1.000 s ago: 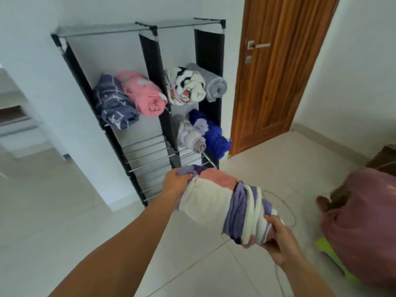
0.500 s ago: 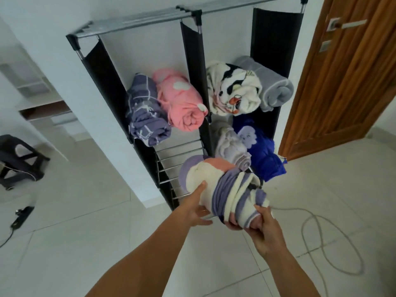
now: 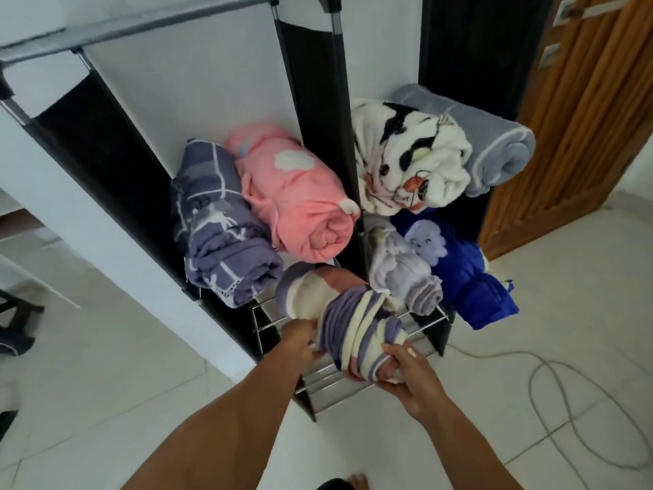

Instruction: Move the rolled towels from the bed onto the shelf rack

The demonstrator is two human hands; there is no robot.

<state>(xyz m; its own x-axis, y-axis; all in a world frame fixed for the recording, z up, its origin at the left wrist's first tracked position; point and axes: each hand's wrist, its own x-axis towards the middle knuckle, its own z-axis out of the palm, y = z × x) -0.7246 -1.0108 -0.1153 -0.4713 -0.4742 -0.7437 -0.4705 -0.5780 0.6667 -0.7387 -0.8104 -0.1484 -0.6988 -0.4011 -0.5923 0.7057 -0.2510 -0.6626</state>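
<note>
A striped towel roll (image 3: 348, 321) in purple, cream and peach is held at the centre of the frame, its far end pushed into the lower left compartment of the shelf rack (image 3: 314, 100), over the metal rods. The left hand (image 3: 300, 343) is pressed against the roll's left side, fingers curled under it. The right hand (image 3: 406, 374) is closed around the near end of the roll, with the thumb on top.

Just above the held roll, in the upper left compartment, a purple patterned towel (image 3: 219, 231) and a pink towel (image 3: 296, 199) are seen side by side, touching. To the right of the divider, a white-and-black towel (image 3: 406, 160) and a grey towel (image 3: 487, 139) are placed on the upper level. Below them a lavender towel (image 3: 403, 270) and a blue towel (image 3: 466, 277) are stored. A wooden door (image 3: 583, 111) is seen at the upper right, and a cable (image 3: 551, 401) is looped on the tiled floor at the lower right.
</note>
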